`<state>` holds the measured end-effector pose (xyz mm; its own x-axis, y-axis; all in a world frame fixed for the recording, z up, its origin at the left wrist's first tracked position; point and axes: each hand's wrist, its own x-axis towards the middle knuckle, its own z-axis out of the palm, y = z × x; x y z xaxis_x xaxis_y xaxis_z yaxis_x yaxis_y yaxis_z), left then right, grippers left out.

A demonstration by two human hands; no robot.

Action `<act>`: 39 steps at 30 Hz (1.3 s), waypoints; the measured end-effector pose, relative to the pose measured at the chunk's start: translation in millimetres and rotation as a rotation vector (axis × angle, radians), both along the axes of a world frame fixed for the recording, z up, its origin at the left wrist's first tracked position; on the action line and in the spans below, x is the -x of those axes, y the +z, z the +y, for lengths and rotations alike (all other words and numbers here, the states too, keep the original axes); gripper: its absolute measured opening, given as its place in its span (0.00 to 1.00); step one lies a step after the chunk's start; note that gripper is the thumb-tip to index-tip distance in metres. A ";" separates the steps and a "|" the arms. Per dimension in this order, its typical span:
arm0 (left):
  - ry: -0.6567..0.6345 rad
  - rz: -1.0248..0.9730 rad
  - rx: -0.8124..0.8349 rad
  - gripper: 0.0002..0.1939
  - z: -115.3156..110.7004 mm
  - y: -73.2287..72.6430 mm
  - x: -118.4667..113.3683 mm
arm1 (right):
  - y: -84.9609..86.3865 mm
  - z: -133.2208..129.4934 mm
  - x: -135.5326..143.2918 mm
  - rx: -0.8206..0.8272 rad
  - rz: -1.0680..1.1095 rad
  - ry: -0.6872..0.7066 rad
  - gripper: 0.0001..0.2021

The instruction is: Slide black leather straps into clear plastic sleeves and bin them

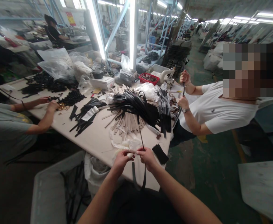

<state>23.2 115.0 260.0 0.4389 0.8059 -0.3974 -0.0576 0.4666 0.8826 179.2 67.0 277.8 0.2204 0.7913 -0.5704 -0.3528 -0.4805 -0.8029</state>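
Observation:
Both of my hands meet above the table's near edge. My left hand (pixel 122 160) is closed around a small whitish piece that looks like tape or wrapping. Close beside it, my right hand (pixel 147 158) pinches a long black strap (pixel 141 138). The strap runs up toward the pile, and its lower part hangs in a loop below my hands. Ahead lies a big heap of black straps (pixel 129 102) with pale undersides fanned out. Crumpled white wrapping (pixel 129 141) sits just beyond my fingers.
A person in a white shirt (pixel 216 109) stands at the right, holding a strap. Another person's hands (pixel 52 104) work among small black parts at the left. A red basket (pixel 148 78), a white box (pixel 102 82) and dark pieces (pixel 160 154) lie on the table (pixel 89 138).

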 end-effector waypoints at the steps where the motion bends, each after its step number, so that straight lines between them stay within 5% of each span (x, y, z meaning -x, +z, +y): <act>1: 0.001 -0.014 -0.004 0.09 -0.6 -0.4 1.4 | -0.1 0.0 -0.5 0.002 0.037 -0.004 0.10; 6: 0.049 -0.149 0.207 0.15 -5.1 -1.6 1.9 | -3.1 -0.5 -0.2 -0.114 -0.151 0.026 0.09; 11: 0.042 -0.076 0.204 0.15 -4.2 -3.7 -4.1 | 2.8 5.4 -1.6 -0.116 -0.252 0.075 0.12; 18: 0.419 -0.185 0.381 0.12 2.2 -6.9 -11.9 | 21.4 -3.8 -10.5 -0.149 -0.115 0.128 0.25; 26: 0.563 -0.273 0.395 0.04 20.6 17.6 -27.3 | 27.2 -42.3 -5.9 -0.124 -0.241 0.261 0.29; 39: 0.674 -0.341 0.365 0.01 34.1 47.5 -41.4 | 45.9 -45.5 15.8 -0.133 -0.643 0.092 0.26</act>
<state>64.5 149.1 307.5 0.0522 0.7852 -0.6170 -0.6627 0.4894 0.5668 163.4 21.5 323.7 0.4123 0.8778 -0.2437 0.2544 -0.3679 -0.8944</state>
